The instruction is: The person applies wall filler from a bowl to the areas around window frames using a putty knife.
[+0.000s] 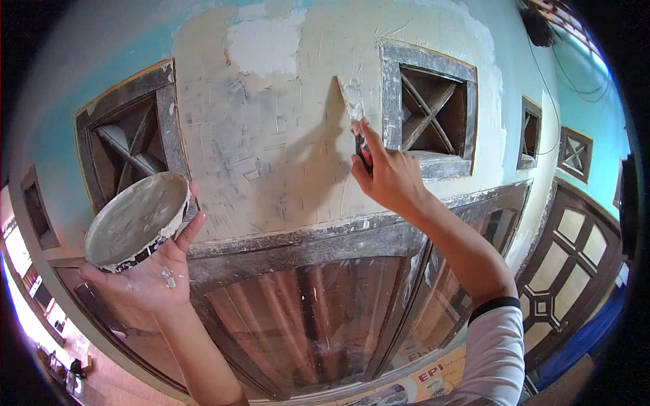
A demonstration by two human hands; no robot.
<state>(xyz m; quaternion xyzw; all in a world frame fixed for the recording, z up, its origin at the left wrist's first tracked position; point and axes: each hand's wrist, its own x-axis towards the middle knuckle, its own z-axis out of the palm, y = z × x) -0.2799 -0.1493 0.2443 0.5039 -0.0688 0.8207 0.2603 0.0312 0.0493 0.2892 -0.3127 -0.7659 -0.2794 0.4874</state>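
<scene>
My left hand is raised on the left with its fingers round a shallow round bowl, tilted toward me and coated inside with grey-white putty. Smears of putty stick to the palm. On the right, my right hand grips the dark and red handle of a putty knife. Its putty-covered blade points up and meets the wall just left of a wooden vent frame. Patchy putty strokes and a pale white patch cover this wall, and the knife and hand cast a shadow on it.
Two square wooden vents with crossed slats, a left vent and a right vent, flank the work area. Below runs a wooden window frame with glass and reddish curtains. A panelled door stands far right; cables hang nearby.
</scene>
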